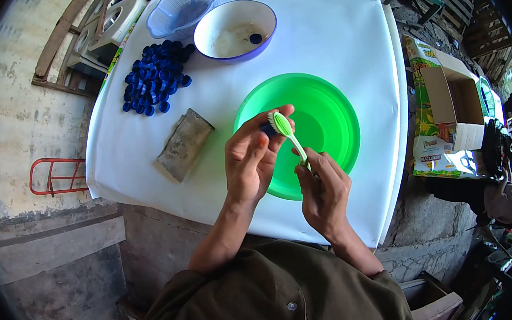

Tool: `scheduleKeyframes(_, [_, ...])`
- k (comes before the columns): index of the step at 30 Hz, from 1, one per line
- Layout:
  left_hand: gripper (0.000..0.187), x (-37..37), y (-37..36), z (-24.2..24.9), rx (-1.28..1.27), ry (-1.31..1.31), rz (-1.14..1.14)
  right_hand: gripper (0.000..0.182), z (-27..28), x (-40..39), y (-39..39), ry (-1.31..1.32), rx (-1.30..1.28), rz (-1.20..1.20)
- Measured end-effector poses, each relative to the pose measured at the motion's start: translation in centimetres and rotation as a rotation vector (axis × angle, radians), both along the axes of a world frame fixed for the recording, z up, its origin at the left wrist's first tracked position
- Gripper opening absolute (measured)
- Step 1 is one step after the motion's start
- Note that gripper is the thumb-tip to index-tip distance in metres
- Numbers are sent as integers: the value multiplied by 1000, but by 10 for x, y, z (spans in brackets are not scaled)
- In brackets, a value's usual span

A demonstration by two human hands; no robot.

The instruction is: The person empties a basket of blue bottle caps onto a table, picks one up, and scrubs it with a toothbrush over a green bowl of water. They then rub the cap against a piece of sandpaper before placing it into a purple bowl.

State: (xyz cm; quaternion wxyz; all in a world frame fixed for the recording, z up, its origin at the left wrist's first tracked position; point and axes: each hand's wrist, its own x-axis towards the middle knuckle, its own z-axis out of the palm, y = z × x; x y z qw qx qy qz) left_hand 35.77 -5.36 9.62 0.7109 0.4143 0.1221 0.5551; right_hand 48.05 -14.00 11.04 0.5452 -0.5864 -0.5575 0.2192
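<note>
My left hand [249,160] pinches a dark blue bottle cap [268,129] between thumb and fingers, over the left side of a bright green basin [342,116]. In my right hand [325,193] is a green and white toothbrush [291,137], gripped by its handle. Its bristles lie right at the cap, and the brush head partly covers it. To the left on the table, many more blue bottle caps [157,77] sit in a loose heap. One more blue cap [256,39] rests inside a white bowl [226,31] with a purple outside.
A clear bluish plastic bowl [179,11] stands behind the white one. Left of the basin lies a grey, dirty rectangular block [186,145]. White sheeting covers the table [341,24]. Cardboard boxes [454,97] stand beyond its right edge, and a red metal frame [56,176] leans at the left wall.
</note>
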Motion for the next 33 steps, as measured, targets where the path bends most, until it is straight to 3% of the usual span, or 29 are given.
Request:
scheduleKeyframes(9, [33, -9, 13, -5, 17, 33, 16, 27, -13, 4, -21, 87, -106, 28])
scheduleKeyframes(16, [37, 0, 7, -6, 85, 70, -28, 30, -4, 3, -6, -40, -30, -5])
scheduleKeyframes(23, [40, -6, 4, -7, 155, 171, -71, 31, -7, 3, -10, 5, -11, -21])
scheduleKeyframes(33, [42, -10, 11, -7, 121, 11, -66, 31, -16, 1, -19, 99, -65, 13])
